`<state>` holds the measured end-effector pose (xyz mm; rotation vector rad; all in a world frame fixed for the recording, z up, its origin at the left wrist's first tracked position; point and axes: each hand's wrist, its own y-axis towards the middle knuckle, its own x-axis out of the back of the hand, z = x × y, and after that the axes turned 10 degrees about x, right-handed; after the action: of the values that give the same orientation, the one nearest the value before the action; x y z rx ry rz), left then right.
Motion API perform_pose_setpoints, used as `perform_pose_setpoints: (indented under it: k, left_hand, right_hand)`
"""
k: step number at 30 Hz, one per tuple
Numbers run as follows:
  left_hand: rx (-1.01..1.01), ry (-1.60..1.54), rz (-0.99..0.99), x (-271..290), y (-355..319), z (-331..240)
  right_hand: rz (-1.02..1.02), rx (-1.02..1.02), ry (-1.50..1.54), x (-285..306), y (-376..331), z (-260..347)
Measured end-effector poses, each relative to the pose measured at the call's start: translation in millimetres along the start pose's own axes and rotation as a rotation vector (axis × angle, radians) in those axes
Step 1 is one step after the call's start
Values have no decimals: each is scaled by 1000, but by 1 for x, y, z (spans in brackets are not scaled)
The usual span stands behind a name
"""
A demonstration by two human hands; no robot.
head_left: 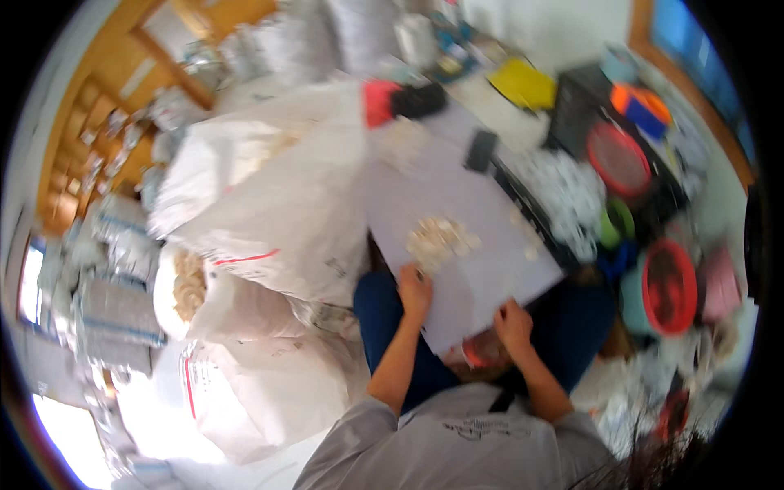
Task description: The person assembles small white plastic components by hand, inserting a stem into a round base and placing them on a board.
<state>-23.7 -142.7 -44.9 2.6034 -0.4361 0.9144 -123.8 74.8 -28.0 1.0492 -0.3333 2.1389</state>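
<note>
A: In the head view, where is the loose pile of pale, flat pieces (441, 239) placed?
B: It is spread on the grey-white board (474, 180), ahead of both hands as seen from the lap.

A: By which hand is it approached most closely?
B: By the left hand (415, 290), which is set just beside the pile's near left edge; whether a piece is touched cannot be told. The right hand (513, 324) is placed farther off, near the board's right-hand near edge, with the pile lying ahead and to its left.

A: Can a long axis be given?
B: Only loosely: the pile is stretched slightly more from side to side than away from the body. Single pieces are too blurred to be judged.

A: And the pose?
B: Both forearms are angled forward from the body, the right one inward to the left. The fingers of both hands are bent; whether anything is gripped by either cannot be told.
</note>
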Motion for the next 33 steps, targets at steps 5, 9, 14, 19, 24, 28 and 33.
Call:
perform_pose_setpoints:
  k: [5,9,14,19,24,28,33]
  left_hand:
    - [61,-65,154,-21,-1,-25]
    - [99,-125,125,-17,-3,-20]
    - [114,-163,130,-12,-11,-17]
    - [53,-133,178,-4,-20,-35]
    - [-77,-341,276,2,-33,-39]
    - [96,-408,657,11,-67,-42]
    - [623,-840,849,14,-93,-32]
  right_hand:
    - [-130,53,-45,4,0,-20]
    - [-90,40,-50,1,9,-20]
    - [-42,68,-46,0,8,-22]
    - [-44,150,-8,-1,3,-34]
    - [-71,102,305,1,3,-29]
    - [64,-57,846,16,2,17]
    - [130,-116,996,6,-1,28]
